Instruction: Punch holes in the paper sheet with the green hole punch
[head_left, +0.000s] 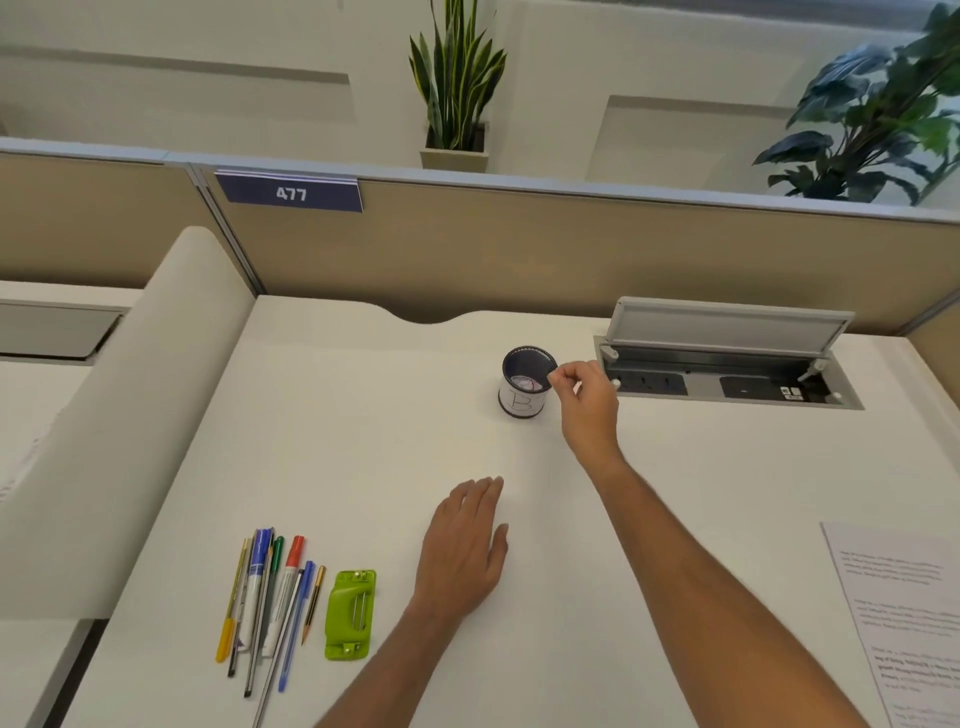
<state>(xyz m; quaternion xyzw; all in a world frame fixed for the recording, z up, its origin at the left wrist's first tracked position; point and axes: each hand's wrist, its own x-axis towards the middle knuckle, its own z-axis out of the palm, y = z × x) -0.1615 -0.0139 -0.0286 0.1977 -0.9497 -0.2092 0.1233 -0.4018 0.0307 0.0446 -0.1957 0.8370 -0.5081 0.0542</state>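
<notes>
Near us, our left hand (465, 551) lies flat, grip apart, right of the green hole punch (350, 614); our right hand (584, 402) pinches the cup (525, 382) rim, far from the paper sheet (904, 613).

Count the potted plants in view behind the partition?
2. A snake plant in a square pot stands behind the partition, top centre. A broad-leaved plant is at top right; its pot is hidden. More may sit out of frame.

head view, seemingly steep, over desk (363, 441)
</notes>
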